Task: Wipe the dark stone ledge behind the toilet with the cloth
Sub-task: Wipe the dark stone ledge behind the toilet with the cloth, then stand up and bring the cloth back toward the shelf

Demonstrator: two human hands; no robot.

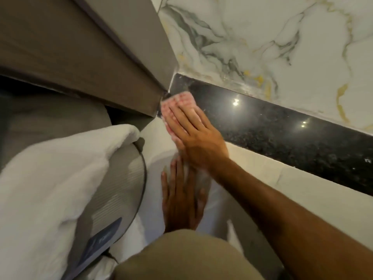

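Observation:
The dark speckled stone ledge runs from the upper middle down to the right edge, under a marble wall. A pink and white checked cloth lies on the ledge's left end, close to the corner. My right hand presses flat on the cloth, fingers stretched toward the corner, and covers most of it. Lower down, my left hand rests flat, fingers apart, on a white surface below the ledge and holds nothing.
A white marble wall with grey and gold veins rises behind the ledge. A grey-brown panel meets the ledge at its left end. White towels and a grey ribbed object sit at the left.

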